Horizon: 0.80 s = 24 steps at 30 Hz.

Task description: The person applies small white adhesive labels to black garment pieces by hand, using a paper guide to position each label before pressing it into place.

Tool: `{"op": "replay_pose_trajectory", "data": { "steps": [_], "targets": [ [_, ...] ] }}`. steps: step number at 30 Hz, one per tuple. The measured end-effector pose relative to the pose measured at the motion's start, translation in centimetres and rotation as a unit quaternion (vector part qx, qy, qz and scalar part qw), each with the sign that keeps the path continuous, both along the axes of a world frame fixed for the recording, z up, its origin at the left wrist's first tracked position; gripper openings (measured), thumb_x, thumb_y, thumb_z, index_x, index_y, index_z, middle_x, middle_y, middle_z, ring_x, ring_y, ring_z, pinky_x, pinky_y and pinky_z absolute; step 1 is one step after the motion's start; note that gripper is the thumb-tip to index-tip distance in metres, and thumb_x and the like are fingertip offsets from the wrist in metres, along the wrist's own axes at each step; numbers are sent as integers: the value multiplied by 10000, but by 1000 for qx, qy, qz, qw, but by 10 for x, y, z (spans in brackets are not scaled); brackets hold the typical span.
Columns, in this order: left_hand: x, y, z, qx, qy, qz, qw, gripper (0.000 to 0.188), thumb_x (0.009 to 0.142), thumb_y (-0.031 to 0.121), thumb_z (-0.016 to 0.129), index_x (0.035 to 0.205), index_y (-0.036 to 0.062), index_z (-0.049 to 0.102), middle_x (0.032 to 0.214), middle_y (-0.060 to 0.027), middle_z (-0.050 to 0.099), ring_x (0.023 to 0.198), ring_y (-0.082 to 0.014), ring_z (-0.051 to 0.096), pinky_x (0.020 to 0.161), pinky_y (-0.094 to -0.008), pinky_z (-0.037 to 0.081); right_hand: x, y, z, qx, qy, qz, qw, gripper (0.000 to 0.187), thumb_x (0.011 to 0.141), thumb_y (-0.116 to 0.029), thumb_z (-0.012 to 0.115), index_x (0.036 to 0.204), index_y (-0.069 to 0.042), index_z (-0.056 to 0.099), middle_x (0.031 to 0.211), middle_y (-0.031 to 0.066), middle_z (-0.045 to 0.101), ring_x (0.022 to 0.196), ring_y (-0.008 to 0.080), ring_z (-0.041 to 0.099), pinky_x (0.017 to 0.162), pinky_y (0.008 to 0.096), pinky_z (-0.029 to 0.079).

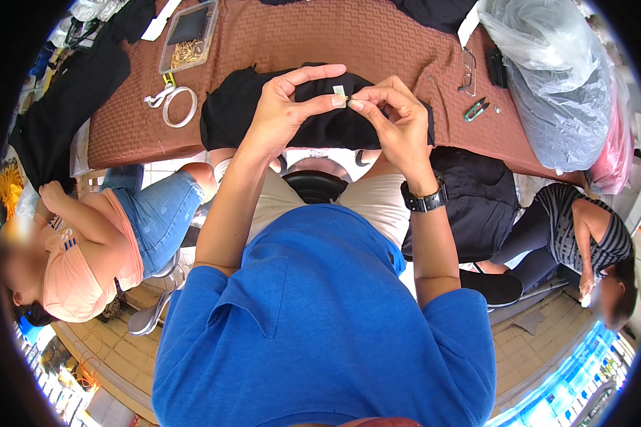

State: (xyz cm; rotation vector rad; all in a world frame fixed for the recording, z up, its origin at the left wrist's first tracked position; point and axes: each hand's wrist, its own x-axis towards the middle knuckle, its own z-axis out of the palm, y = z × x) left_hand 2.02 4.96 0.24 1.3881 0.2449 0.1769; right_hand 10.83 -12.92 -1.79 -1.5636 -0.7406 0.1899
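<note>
My left hand (281, 107) is raised over a black garment (228, 107) at the table's near edge. Its thumb tip presses on a small pale tag (340, 91), with the index finger lifted apart above it; the other fingers are mostly hidden. Close against it, my right hand (399, 117) pinches thumb to index finger at the tag's lower edge, on a tiny dark and brass-coloured piece too small to name. Black cloth lies under both hands and hangs toward my lap.
Left on the brown-covered table (278, 35) stand a clear plastic box (208, 35) of brass-coloured bits, white tape roll (180, 107) and yellow-white scissors (165, 89). Right lie thread snips (476, 109), glasses (468, 75) and bulky plastic bags (555, 85). People sit on both sides.
</note>
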Motion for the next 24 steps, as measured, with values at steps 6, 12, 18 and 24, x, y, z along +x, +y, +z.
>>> {"op": "replay_pose_trajectory", "data": {
  "steps": [6,12,18,24],
  "targets": [
    [1,-1,0,37,-10,0,999,416,818,7,776,1226,34,705,1204,-52,701,1071,-108,631,982,-275,476,-7,5,4,54,144,5,988,83,912,-25,705,994,-12,709,888,36,649,810,130,617,777,264,491],
    [4,-5,-7,126,-9,57,990,378,819,6,778,1192,42,729,1138,-47,730,1020,-107,653,946,-261,494,-7,10,9,-28,-85,-65,994,116,878,27,701,988,-8,700,918,83,643,809,190,645,739,302,518],
    [5,-12,-11,230,-20,85,969,346,821,14,776,1162,62,749,1141,-73,739,1048,-135,664,957,-275,495,-10,15,8,-44,-170,-43,983,102,868,55,687,956,4,698,922,114,623,778,247,643,672,338,520],
    [7,-12,-12,261,3,87,961,354,800,24,772,1151,67,755,1141,-109,738,1056,-173,675,966,-297,495,-8,16,14,19,-229,-61,971,91,924,68,617,991,11,595,919,124,646,751,213,647,666,329,539]
  ]
}}
